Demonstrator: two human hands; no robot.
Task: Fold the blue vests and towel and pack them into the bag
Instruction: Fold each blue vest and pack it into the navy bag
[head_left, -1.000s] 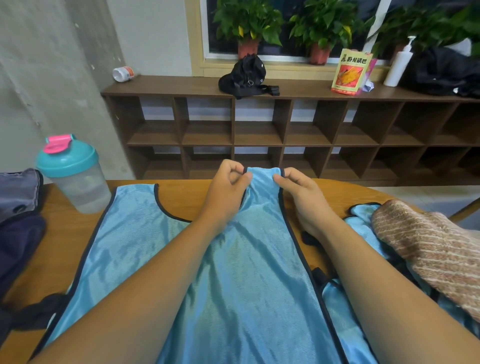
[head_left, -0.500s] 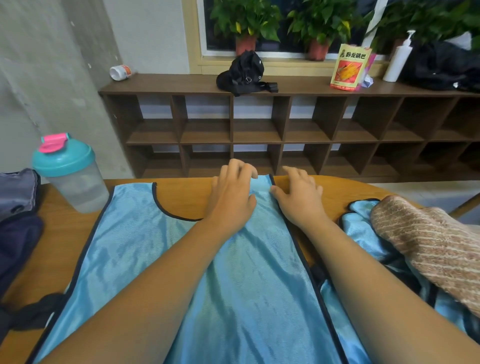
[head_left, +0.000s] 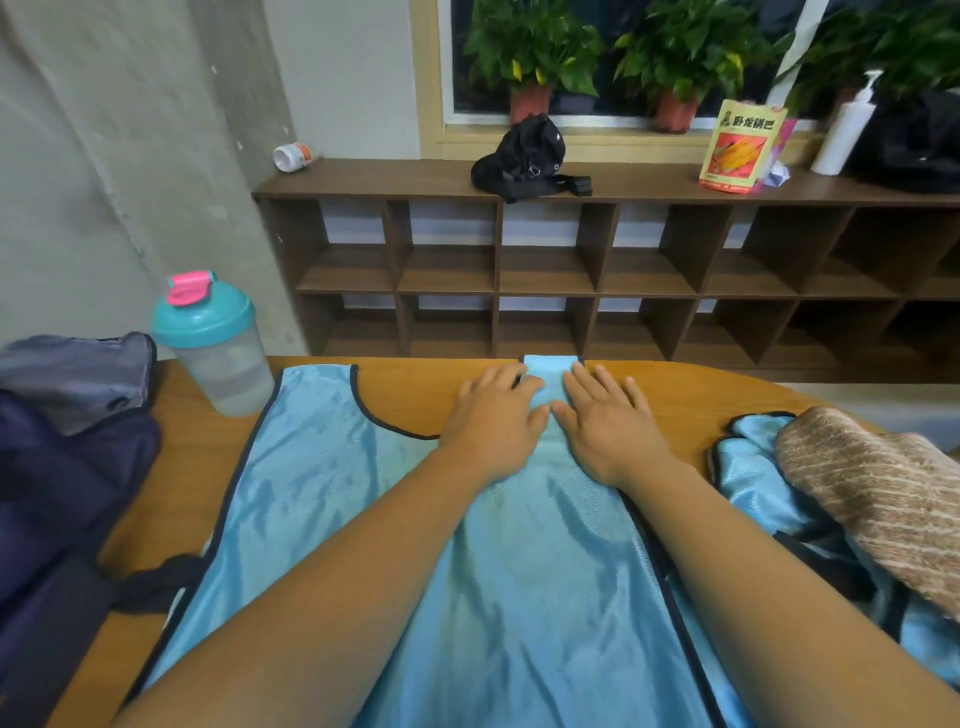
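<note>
**Strap laid down, hands now smoothing the vest flat**

The left hand and the right hand are lying palm-down, side by side, on the near shoulder strap of the blue vest. The fingers are straight and spread, and neither hand is gripping anything. A second ago both were pinching that strap by its end and holding it slightly raised. They are no longer pinching, and the strap is lying flat, its end reaching the far edge of the table.

The vest is lying face-up across the wooden table, running from the far edge back toward the person under both forearms. Its other strap is lying to the left, near the shaker bottle. A second blue vest is sitting crumpled at the right, with the brown striped towel resting partly on top of it. The dark bag is waiting at the left edge of the table.

By my reading, this is the change from straightening to pressing — the garment is being squared up so that a first fold can follow. The task is only just starting: nothing is folded yet, and nothing appears to be going into the bag.
</note>
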